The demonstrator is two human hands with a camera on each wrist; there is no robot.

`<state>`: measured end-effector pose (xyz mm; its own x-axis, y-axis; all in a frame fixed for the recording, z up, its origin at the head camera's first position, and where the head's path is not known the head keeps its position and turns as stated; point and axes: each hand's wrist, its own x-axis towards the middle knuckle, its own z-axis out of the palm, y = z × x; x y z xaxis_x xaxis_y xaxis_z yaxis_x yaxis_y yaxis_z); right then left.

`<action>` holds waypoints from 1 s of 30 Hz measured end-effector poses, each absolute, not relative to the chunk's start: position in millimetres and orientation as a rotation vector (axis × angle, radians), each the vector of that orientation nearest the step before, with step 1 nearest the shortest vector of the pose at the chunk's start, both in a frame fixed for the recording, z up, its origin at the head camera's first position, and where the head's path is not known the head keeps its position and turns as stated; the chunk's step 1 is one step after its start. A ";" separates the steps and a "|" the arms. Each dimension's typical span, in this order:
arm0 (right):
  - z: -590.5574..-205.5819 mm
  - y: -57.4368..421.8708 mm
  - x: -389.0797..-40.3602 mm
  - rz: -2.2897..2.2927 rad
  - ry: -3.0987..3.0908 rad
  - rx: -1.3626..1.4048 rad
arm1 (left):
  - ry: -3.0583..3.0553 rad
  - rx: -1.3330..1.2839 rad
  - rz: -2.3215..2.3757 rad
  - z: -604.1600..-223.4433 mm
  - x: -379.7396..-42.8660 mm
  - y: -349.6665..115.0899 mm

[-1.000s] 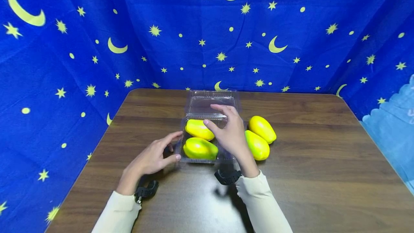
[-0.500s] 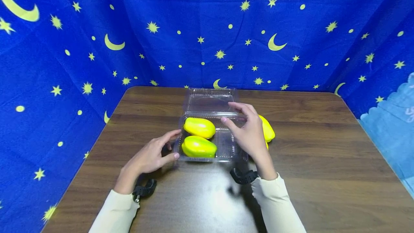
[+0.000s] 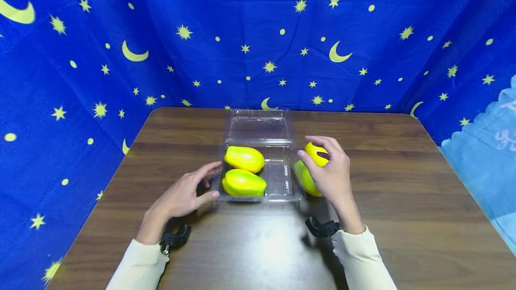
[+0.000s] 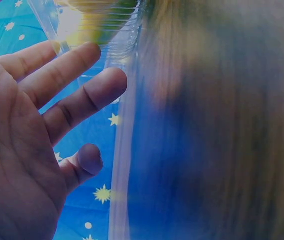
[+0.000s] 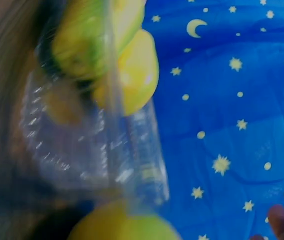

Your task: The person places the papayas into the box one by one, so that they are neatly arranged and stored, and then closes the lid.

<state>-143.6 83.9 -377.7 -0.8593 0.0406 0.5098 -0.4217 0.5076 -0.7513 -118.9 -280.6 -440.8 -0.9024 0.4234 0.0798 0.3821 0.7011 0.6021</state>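
A clear plastic clamshell box (image 3: 278, 182) stands on the table with its lid (image 3: 258, 128) folded back. In its left half lie two oblong yellow-green fruits, like mangoes or papayas: a rear fruit (image 3: 244, 159) and a front fruit (image 3: 243, 183). My left hand (image 3: 183, 195) is at the box's left wall, its thumb and fingers spread and relaxed. Over two more such fruits to the right of the box, a yellow fruit (image 3: 316, 152) and a greener fruit (image 3: 308, 181), my right hand (image 3: 332, 173) hovers with thumb and fingers apart. It partly hides both.
The brown wooden table (image 3: 403, 182) extends to both sides and in front of the box. A blue curtain (image 3: 217, 57) with yellow moons and stars surrounds the back and sides. A light blue cloth (image 3: 479, 155) hangs at the right.
My right hand has moved right from above the box to the fruits beside it, exposing the box's right half. My left hand has stayed at the box's left wall.
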 end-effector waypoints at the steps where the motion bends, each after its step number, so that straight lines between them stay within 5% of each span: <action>1: -379.8 86.8 -142.9 1.314 -2.285 0.306 | 2.842 0.672 0.975 -440.4 -118.7 -280.8; 30: -434.5 138.2 -131.3 1.005 -2.501 0.439 | 2.841 0.625 0.931 -436.7 -119.7 -279.8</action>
